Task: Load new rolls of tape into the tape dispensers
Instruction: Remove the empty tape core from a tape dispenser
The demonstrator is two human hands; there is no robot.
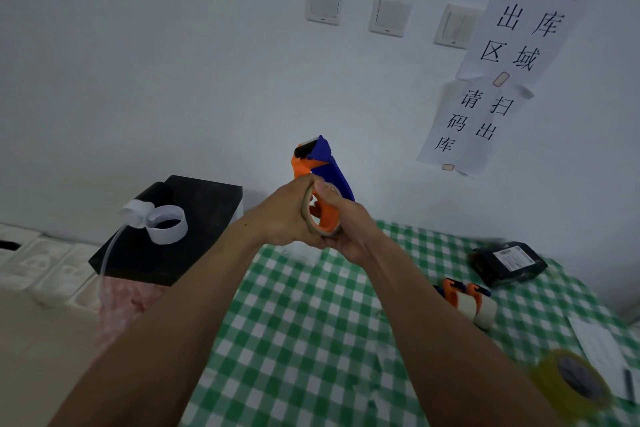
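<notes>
Above the checked cloth [294,305], fingers hide much of the tape roll [320,218]; left hand [287,215] and right hand [349,225] both clamp closed around roll and dispenser [325,163].

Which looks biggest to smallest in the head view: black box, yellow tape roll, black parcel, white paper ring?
1. black box, clearly largest.
2. yellow tape roll and black parcel: similar apparent size; the roll sits nearest the camera and is blurred, so no ranking.
3. white paper ring, smallest.
</notes>
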